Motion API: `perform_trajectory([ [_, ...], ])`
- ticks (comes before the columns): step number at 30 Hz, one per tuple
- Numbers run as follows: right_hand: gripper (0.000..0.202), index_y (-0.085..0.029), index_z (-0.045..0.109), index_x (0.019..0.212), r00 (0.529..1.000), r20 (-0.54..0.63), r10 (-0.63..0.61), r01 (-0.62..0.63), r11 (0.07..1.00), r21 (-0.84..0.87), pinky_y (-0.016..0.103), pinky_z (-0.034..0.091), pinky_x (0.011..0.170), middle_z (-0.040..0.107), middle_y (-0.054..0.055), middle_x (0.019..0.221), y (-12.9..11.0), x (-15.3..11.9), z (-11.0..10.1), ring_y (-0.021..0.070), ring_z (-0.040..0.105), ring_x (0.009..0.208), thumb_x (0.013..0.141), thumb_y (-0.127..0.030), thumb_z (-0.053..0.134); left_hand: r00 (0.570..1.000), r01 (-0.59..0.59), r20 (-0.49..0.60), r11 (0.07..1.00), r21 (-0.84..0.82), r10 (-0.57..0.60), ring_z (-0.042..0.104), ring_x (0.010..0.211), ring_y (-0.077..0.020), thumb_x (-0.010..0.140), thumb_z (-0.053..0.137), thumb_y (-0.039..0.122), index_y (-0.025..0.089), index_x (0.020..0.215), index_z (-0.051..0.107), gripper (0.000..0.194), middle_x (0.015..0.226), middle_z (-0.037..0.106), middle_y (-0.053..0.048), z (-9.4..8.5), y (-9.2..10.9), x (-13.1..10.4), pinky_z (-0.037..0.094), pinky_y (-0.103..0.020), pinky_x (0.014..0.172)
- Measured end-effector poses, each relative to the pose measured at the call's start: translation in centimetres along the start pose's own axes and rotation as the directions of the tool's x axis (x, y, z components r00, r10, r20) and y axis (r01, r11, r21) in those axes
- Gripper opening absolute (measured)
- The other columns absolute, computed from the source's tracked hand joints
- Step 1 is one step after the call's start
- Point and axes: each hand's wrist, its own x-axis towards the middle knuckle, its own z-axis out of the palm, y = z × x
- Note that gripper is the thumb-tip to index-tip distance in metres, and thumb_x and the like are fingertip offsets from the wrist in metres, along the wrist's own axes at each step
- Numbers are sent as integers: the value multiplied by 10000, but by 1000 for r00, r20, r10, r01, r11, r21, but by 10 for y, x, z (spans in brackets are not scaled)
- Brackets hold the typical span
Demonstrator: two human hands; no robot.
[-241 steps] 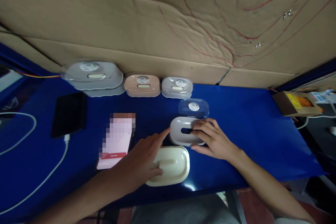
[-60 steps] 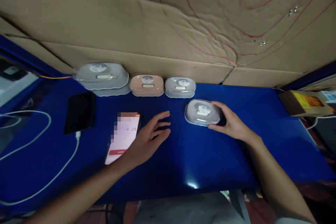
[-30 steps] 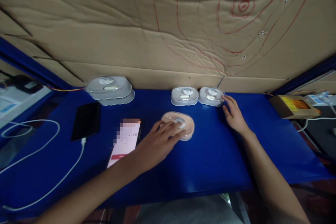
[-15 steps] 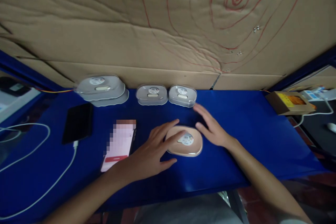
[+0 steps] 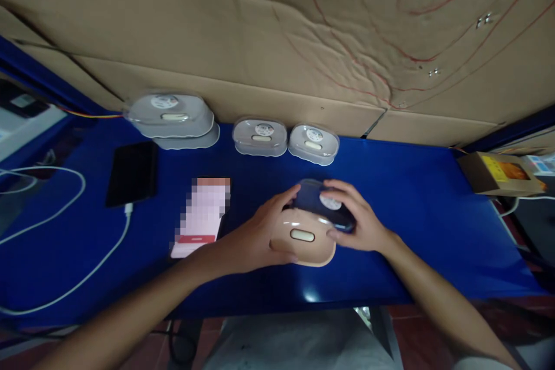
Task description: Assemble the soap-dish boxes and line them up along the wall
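Observation:
My left hand (image 5: pixel 271 231) grips the left side of a peach-coloured rounded case (image 5: pixel 310 248) with a pale oval piece in its middle. In my right hand (image 5: pixel 358 217) is a clear lid (image 5: pixel 307 192) with a round white label, tilted just above the far right part of the case. The right fingers curl over the lid's right edge, the thumb under it. Behind them stand two grey lidded cases (image 5: pixel 260 144) (image 5: pixel 310 153), side by side. A stack of grey cases (image 5: pixel 173 121) is farther left.
On the blue table (image 5: pixel 411 266) lie a phone with a lit screen (image 5: pixel 202 214) and a dark phone (image 5: pixel 132 173) with a white cable (image 5: pixel 104 272). A cardboard box (image 5: pixel 494 173) stands at the right edge. A cardboard wall (image 5: pixel 195 34) rises behind.
The clear lid has come off the peach case and is now in my right hand. My left hand has closed on the case. The view has shifted slightly.

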Motion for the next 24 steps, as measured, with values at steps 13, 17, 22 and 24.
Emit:
perform_trajectory([
  [13, 579, -324, 385, 1646, 992, -77, 95, -117, 927, -355, 668, 329, 1234, 494, 166, 1639, 22, 0, 0, 389, 409, 1579, 1125, -567, 446, 995, -101, 38, 954, 284, 94, 490, 1490, -405, 790, 956, 263, 417, 1751, 144, 1268, 1674, 473, -148, 4, 3, -7, 385, -564, 1215],
  [17, 574, -273, 596, 1472, 993, 42, -107, 114, 964, -242, 593, 373, 1216, 578, 153, 1529, -7, 1, 4, 367, 494, 1493, 1097, -674, 430, 993, -117, 11, 936, 332, 120, 469, 1515, -396, 869, 908, 390, 406, 1751, 92, 1202, 1687, 460, -154, 2, 0, -6, 363, -569, 1226],
  [22, 628, -208, 620, 1423, 972, 165, -165, 202, 950, -238, 556, 389, 1198, 610, 173, 1506, -19, 5, 18, 352, 509, 1472, 1010, -680, 648, 993, -111, 4, 929, 354, 117, 459, 1531, -409, 907, 824, 596, 363, 1747, 122, 1120, 1691, 457, -180, 1, -2, -3, 367, -579, 1226],
  [24, 541, -188, 620, 1395, 973, 134, -188, 215, 950, -228, 526, 424, 1175, 635, 175, 1466, -18, 6, 20, 334, 532, 1456, 1022, -572, 692, 994, -104, -6, 926, 364, 114, 460, 1531, -417, 909, 792, 653, 345, 1743, 129, 1110, 1692, 450, -196, 1, -1, -1, 373, -586, 1220],
])
